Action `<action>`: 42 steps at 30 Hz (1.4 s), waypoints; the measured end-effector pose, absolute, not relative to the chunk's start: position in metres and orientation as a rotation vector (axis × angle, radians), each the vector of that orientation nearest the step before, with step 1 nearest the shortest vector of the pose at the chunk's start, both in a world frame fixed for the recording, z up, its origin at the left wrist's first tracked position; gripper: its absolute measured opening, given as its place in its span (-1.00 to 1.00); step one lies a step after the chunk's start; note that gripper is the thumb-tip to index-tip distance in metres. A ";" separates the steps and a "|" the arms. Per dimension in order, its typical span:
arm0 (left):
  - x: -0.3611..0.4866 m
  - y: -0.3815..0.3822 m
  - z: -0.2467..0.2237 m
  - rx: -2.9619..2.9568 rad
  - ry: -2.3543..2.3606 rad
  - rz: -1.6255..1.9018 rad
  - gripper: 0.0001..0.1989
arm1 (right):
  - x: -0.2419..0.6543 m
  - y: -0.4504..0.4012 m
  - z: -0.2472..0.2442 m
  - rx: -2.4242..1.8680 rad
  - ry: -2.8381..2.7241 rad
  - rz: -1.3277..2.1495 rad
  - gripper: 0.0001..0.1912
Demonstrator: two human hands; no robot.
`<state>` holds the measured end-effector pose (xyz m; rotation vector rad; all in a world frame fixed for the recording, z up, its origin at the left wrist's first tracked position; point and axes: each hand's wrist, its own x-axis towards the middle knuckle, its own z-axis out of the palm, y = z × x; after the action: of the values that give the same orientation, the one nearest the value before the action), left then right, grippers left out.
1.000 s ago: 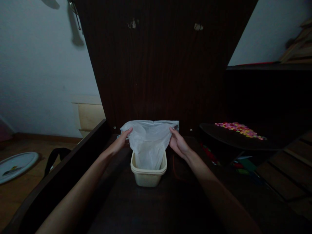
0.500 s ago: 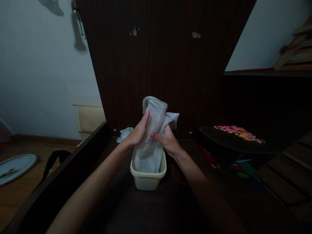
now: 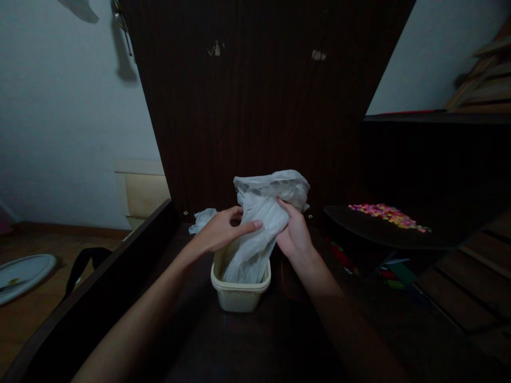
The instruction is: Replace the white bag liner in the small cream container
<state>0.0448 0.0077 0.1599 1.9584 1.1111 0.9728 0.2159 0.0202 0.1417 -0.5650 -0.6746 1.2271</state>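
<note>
White plastic bag (image 3: 255,244), lower end inside cream basket (image 3: 241,299), right fingers (image 3: 289,208) gripping it above basket, left fingers (image 3: 248,229) half-open, touching it

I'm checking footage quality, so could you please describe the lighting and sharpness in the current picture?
Head view: dim overall, the shelf recess nearly black; head view: the bag and tub look pale, without strong glare; head view: a soft shadow falls on the wall; head view: wooden slats at upper right look soft.
</note>
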 end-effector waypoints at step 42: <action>0.064 0.009 0.148 2.164 0.893 0.785 -0.69 | 0.279 0.026 0.157 -1.012 -2.582 -0.253 -0.47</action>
<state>0.0639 0.0088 0.1480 2.1644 0.8931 0.7851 0.2789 0.0260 0.1574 -1.0120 -2.5816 -0.2530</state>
